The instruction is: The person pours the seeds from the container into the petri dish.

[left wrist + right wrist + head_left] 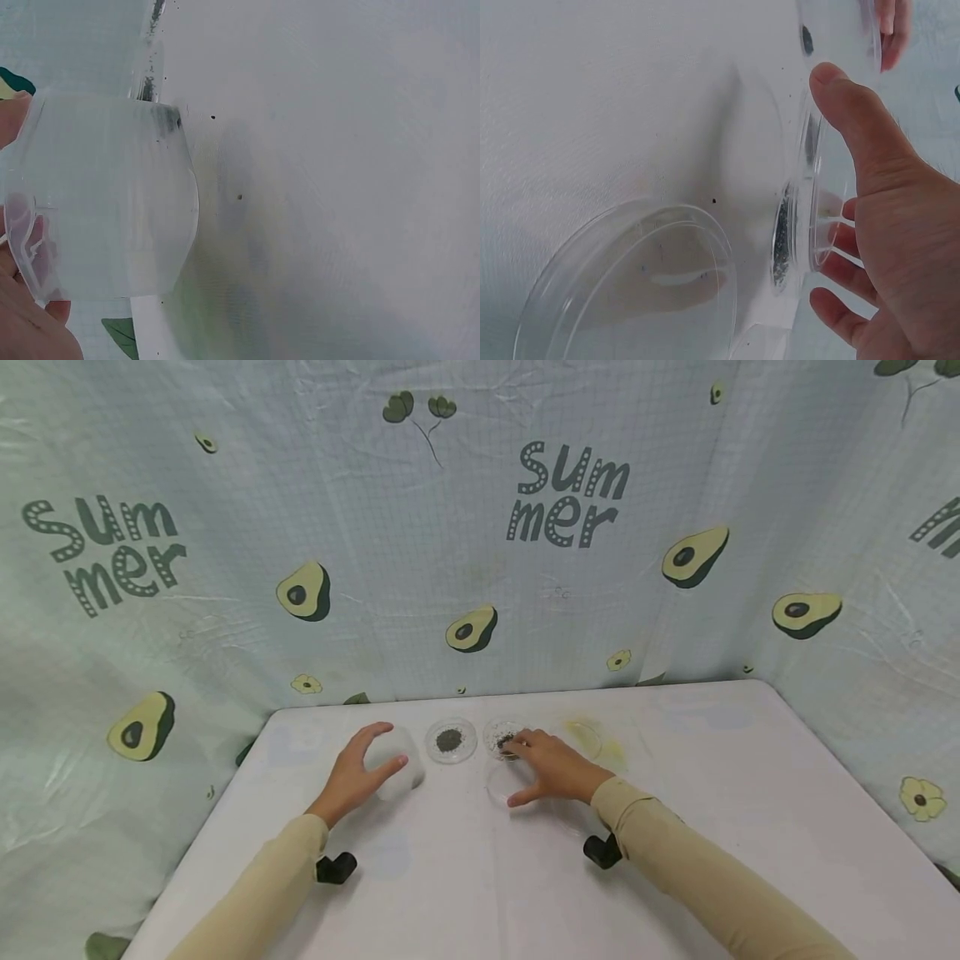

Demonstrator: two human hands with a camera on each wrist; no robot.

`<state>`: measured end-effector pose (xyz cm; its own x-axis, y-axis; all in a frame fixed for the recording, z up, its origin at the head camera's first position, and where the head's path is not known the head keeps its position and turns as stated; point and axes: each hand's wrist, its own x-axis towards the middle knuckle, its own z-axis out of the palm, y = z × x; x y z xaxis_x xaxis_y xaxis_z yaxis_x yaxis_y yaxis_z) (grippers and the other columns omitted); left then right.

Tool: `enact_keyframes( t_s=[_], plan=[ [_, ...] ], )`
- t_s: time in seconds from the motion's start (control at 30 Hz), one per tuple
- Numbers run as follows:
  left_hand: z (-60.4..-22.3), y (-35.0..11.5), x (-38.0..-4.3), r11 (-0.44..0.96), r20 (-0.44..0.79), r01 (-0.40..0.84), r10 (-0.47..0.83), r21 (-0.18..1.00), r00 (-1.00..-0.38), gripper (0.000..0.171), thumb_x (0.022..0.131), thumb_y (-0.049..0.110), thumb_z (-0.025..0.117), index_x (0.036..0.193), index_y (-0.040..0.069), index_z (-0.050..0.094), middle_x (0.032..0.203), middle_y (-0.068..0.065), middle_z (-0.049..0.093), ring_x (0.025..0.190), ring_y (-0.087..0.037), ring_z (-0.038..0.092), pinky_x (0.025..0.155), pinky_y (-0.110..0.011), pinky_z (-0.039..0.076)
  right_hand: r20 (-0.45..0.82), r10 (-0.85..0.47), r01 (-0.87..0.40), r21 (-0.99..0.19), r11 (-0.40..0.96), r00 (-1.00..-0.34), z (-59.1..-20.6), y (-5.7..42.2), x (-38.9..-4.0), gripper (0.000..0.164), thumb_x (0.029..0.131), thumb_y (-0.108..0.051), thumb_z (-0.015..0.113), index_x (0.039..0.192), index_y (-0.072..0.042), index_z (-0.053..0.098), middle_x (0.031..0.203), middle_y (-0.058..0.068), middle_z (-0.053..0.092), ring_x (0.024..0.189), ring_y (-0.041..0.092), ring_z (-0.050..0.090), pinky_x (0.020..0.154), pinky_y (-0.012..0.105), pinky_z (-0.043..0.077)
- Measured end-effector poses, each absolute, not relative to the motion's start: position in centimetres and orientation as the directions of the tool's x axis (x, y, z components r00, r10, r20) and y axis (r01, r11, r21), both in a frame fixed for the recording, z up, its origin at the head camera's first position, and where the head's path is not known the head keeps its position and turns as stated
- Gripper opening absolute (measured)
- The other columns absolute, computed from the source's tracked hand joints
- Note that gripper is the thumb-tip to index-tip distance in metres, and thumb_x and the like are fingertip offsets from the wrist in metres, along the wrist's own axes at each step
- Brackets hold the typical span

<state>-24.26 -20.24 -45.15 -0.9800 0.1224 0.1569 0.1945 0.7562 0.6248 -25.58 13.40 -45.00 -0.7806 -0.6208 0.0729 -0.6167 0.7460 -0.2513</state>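
Observation:
My left hand (358, 770) grips a clear plastic cup (112, 195), thumb and fingers spread round its sides. Dark specks cling near the cup's edge in the left wrist view. To the cup's right, a clear round dish (450, 741) holds a compact pile of dark grains. Beside that stands a second clear dish (498, 732) with dark grains scattered in it. My right hand (551, 767) reaches over this second dish, fingertips right at it and thumb held apart. Under the thumb side lies a clear round lid (495, 793).
In the right wrist view, a large clear dish (622, 300) with a few specks lies close to the wrist. Yellowish marks (611, 752) show on the white tabletop (450, 877) behind the right hand. Loose dark crumbs dot the surface. A printed curtain (375, 543) hangs behind the table.

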Motion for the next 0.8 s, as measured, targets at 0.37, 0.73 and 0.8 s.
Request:
enact_keyframes(
  t_s=[0.37,0.73,0.8],
  plan=[
    [-46.0,-20.9,-24.1,0.713,0.229,0.309,0.209,0.630,-0.951,0.059,0.092,0.036,0.065,0.140,0.010,0.044,0.152,-0.015,0.034,0.144,-0.036,0.025,0.115,-0.061,0.021,0.140,-0.564,-0.580,-0.265,0.771,-0.814,-45.2,13.1,-25.1,0.086,0.073,-0.055,0.077,0.139,-0.006,0.051,0.136,0.014,0.050,0.122,0.032,0.051,0.103,0.047,0.045],
    [-46.4,-21.1,-24.2,0.703,0.263,0.351,0.237,0.618,-0.935,0.056,0.093,0.035,0.064,0.139,0.009,0.044,0.152,-0.015,0.033,0.143,-0.036,0.024,0.114,-0.061,0.022,0.190,-0.543,-0.575,-0.233,0.784,-0.818,-45.5,13.0,-25.8,0.087,0.074,-0.057,0.075,0.138,-0.004,0.051,0.136,0.015,0.051,0.123,0.032,0.052,0.103,0.046,0.046],
    [-46.4,-21.0,-24.3,0.701,0.267,0.356,0.239,0.618,-0.933,0.056,0.093,0.035,0.064,0.138,0.009,0.044,0.151,-0.015,0.034,0.143,-0.036,0.025,0.114,-0.061,0.023,0.185,-0.534,-0.565,-0.234,0.791,-0.825,-45.6,12.9,-26.0,0.088,0.074,-0.058,0.075,0.138,-0.003,0.051,0.137,0.015,0.051,0.124,0.032,0.052,0.104,0.046,0.045]
  ],
)
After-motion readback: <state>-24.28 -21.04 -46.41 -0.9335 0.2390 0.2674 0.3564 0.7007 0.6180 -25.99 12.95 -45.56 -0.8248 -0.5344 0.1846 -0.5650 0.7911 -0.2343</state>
